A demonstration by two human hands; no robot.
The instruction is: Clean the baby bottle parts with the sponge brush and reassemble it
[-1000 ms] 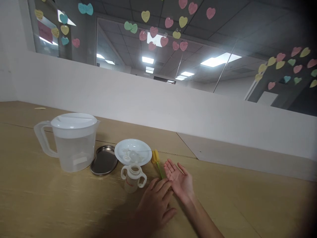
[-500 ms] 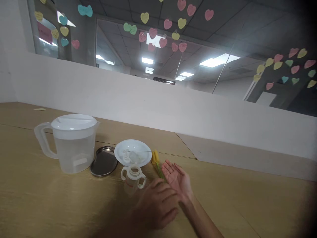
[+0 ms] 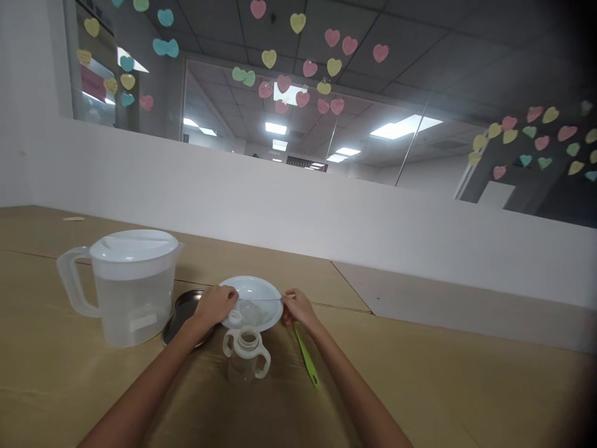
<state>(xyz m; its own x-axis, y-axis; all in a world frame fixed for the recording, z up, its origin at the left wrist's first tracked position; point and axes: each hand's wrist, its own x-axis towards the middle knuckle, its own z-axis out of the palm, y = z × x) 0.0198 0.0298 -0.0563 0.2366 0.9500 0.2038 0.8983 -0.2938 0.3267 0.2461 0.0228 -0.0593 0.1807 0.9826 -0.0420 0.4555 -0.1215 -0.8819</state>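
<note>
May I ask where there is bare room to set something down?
Bare tabletop lies right of the right forearm, up to the grey strip, and left of the left forearm, in front of the jug. Crowded around the bowl: tray, bottle, left hand, right hand.

Bowl point(image 3: 261, 287): smooth, glossy. Two-handled bottle point(image 3: 243, 358): see-through plastic. Long handle point(image 3: 305, 354): smooth green plastic. Pitcher point(image 3: 135, 298): translucent plastic, glossy lid. Tray point(image 3: 181, 312): shiny metal. Worktop point(image 3: 420, 379): wood-coloured, faint sheen. Wall point(image 3: 233, 199): matt. Heart notes point(image 3: 334, 66): matt paper.
</note>
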